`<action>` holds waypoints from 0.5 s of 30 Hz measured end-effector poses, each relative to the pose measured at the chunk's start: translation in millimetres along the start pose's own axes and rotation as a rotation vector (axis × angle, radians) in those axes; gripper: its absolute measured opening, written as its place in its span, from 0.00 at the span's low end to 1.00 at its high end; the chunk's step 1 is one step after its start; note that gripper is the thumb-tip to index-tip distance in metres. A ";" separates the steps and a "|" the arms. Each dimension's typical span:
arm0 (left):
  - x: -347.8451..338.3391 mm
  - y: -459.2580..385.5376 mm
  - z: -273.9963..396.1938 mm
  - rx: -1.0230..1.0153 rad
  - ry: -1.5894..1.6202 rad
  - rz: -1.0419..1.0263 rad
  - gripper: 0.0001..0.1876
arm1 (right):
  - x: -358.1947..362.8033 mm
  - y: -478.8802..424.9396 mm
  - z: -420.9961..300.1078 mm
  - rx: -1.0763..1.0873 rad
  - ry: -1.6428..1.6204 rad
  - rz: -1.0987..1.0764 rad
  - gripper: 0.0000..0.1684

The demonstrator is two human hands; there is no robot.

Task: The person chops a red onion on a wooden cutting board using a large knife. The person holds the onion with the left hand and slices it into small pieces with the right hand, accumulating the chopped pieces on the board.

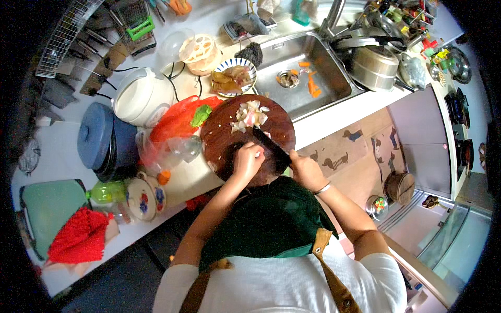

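Observation:
On the round dark wooden cutting board, my right hand grips the handle of a dark-bladed kitchen knife. The blade lies slanted across the board, its far end touching a heap of pale chopped pieces, perhaps onion or meat. My left hand is curled over the board, left of the blade. A small white piece shows at its fingertips; what it is cannot be made out. Scattered bits lie on the wood. A striped-rim plate with brownish food pieces stands behind the board.
Beyond the board is a steel sink with orange peelings. Leftward sit a red plastic bag, a green leaf piece, a white appliance, a blue lidded pot and an enamel pot. A pressure cooker stands right.

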State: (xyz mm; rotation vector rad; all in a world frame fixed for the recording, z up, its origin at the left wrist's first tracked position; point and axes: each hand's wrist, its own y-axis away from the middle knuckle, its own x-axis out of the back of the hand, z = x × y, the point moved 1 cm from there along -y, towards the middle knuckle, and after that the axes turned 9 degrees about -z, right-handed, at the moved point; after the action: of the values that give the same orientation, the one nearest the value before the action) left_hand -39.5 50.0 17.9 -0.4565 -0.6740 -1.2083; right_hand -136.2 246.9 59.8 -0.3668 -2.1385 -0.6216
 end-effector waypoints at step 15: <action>21.7 -72.0 -9.6 -0.115 -0.072 0.229 0.07 | 34.6 51.9 30.6 -0.118 -0.504 0.291 0.14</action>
State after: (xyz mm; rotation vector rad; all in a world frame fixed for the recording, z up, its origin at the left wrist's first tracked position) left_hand -101.6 6.9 23.8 -0.6578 -0.5973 -1.0202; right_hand -152.7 308.4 87.7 -0.9658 -2.4551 -0.5236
